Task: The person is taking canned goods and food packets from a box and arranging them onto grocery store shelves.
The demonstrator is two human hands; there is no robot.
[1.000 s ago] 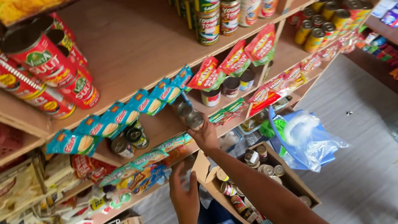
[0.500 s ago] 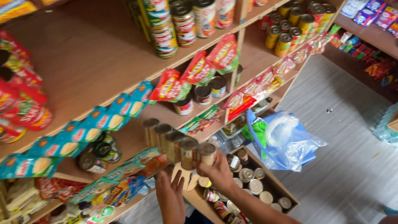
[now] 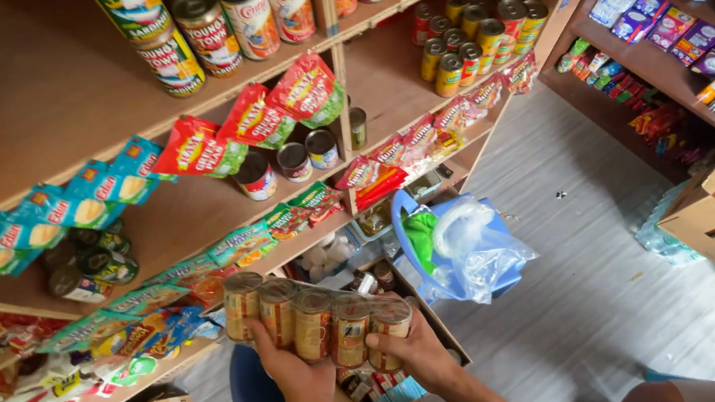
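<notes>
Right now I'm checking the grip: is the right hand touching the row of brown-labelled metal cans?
Touching. The head view shows the right hand with its fingers pressed on the end can of the row of brown-labelled metal cans.

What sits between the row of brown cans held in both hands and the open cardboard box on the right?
In the head view, between the row of brown cans and the open cardboard box sits a blue basket stuffed with clear plastic bags, then bare grey floor.
</notes>
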